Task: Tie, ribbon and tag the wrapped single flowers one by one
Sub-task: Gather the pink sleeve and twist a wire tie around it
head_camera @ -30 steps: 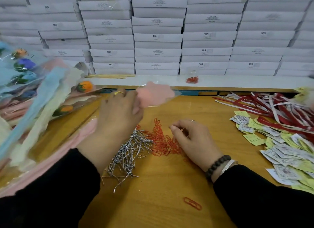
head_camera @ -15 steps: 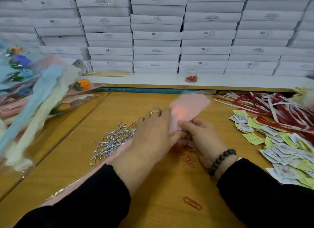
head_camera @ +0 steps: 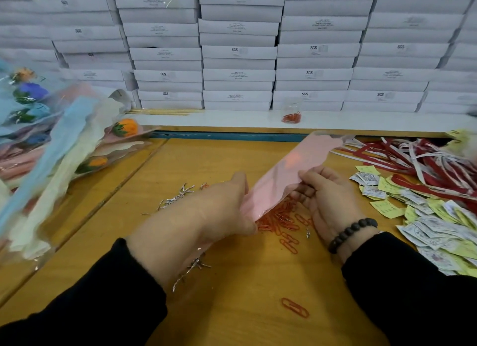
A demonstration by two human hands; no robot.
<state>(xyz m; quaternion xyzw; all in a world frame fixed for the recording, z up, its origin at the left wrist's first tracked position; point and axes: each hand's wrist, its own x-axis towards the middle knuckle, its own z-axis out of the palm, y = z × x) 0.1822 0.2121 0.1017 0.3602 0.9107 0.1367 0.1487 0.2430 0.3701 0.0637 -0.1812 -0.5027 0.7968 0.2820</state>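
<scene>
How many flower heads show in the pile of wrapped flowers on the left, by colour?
Orange flower heads: 3
Blue flower heads: 3, one of them blurred
Total: 6

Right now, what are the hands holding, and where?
Pink wrapped flower: left hand grips the lower stem end, right hand holds its middle.
</scene>
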